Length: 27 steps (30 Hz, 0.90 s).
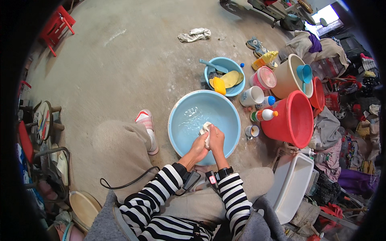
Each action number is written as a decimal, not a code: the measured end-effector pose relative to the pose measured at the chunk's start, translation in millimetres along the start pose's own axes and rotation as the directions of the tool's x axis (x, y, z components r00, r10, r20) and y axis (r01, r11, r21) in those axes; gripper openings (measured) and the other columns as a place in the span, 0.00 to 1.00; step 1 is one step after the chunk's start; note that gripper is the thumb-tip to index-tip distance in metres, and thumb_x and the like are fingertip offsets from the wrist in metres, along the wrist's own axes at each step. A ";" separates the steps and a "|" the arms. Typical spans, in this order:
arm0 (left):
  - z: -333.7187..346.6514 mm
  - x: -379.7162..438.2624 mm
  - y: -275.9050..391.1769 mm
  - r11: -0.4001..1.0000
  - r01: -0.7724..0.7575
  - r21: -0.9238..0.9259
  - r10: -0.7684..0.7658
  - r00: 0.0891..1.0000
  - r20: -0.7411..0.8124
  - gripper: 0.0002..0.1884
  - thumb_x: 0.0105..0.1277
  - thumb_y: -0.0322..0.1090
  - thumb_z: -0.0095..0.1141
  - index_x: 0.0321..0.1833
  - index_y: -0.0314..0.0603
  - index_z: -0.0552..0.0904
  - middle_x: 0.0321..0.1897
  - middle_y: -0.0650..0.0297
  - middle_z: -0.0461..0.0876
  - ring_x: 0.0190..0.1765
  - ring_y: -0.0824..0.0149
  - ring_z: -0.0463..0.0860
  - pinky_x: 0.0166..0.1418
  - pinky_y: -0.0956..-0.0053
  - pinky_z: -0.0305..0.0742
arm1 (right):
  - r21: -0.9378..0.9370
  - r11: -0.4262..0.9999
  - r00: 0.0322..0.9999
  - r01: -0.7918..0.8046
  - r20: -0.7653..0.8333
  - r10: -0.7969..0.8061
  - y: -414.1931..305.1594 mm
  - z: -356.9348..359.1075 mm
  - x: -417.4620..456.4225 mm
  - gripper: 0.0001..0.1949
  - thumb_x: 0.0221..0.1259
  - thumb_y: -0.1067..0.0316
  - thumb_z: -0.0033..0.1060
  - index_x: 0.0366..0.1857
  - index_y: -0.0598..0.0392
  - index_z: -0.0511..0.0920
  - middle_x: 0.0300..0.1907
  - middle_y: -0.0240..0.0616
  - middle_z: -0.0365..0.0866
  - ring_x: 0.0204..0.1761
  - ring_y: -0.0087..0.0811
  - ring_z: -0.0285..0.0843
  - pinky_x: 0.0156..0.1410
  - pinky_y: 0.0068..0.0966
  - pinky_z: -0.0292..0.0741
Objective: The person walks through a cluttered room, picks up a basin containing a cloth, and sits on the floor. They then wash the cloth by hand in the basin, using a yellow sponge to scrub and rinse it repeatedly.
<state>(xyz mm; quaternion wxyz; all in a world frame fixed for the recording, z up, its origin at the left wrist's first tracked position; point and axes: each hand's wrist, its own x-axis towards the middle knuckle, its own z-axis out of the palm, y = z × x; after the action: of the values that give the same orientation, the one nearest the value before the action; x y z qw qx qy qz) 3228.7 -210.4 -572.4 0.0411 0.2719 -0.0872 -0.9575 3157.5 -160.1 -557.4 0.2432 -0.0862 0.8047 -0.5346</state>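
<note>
A large light-blue plastic basin (187,120) with water in it stands on the floor before me. Over its near part, my left hand (199,147) and my right hand (216,139) are pressed together around a bunched whitish cloth (206,129). The cloth sticks out beyond the fingers; the rest of it is hidden between the palms. Just behind the basin, a smaller blue basin (243,86) holds a blue-handled brush (215,66), a yellow object (219,86) and yellowish insoles or soles (229,79).
Bottles and tubs, a white mug (251,131), a red bucket (288,120) and a cream bucket (279,81) stand at the right. A white rectangular tub (291,189) lies nearer. A crumpled cloth (195,35) and sneakers (260,49) lie farther off. A wooden stool (45,120) is at the left.
</note>
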 end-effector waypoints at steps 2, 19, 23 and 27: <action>4.0 1.8 -0.5 1.000 -0.020 0.020 0.019 0.999 0.039 0.20 0.75 0.40 0.37 0.65 0.37 0.63 0.58 0.58 0.72 0.60 0.63 0.73 0.63 0.64 0.68 | 0.118 0.991 0.997 -0.063 -0.040 0.068 7.7 -7.7 10.8 0.16 0.68 0.60 0.49 0.42 0.65 0.80 0.32 0.37 0.82 0.32 0.25 0.78 0.40 0.23 0.74; -23.9 6.1 -4.5 0.986 0.144 0.079 -0.141 0.989 -0.035 0.17 0.74 0.40 0.42 0.59 0.38 0.70 0.53 0.63 0.77 0.54 0.68 0.78 0.59 0.70 0.73 | 0.252 0.953 0.981 -0.170 -0.048 0.188 56.4 -6.3 24.2 0.17 0.68 0.60 0.45 0.44 0.65 0.77 0.38 0.45 0.80 0.34 0.36 0.79 0.42 0.31 0.77; 0.5 10.4 -1.0 0.997 0.053 -0.055 -0.055 0.998 -0.039 0.15 0.74 0.40 0.42 0.55 0.38 0.72 0.51 0.63 0.77 0.53 0.67 0.78 0.58 0.70 0.73 | 0.560 0.807 0.975 -0.188 0.007 0.223 48.3 -11.3 26.2 0.20 0.69 0.56 0.45 0.49 0.66 0.73 0.38 0.44 0.80 0.36 0.39 0.80 0.41 0.31 0.78; -17.2 18.8 16.3 0.997 0.046 0.069 -0.035 0.988 -0.149 0.14 0.74 0.42 0.42 0.53 0.41 0.73 0.51 0.63 0.77 0.49 0.67 0.78 0.54 0.70 0.74 | -0.294 0.792 0.800 0.534 -0.128 -0.587 -7.0 16.2 -16.1 0.17 0.66 0.61 0.47 0.41 0.68 0.78 0.37 0.46 0.82 0.36 0.35 0.80 0.42 0.30 0.77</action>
<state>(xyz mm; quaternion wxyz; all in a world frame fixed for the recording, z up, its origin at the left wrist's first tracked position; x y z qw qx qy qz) 3222.4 -231.2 -593.4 0.0183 0.3453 -0.1127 -0.9315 3178.5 -169.8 -551.3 -0.0269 -0.2936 0.8227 -0.4860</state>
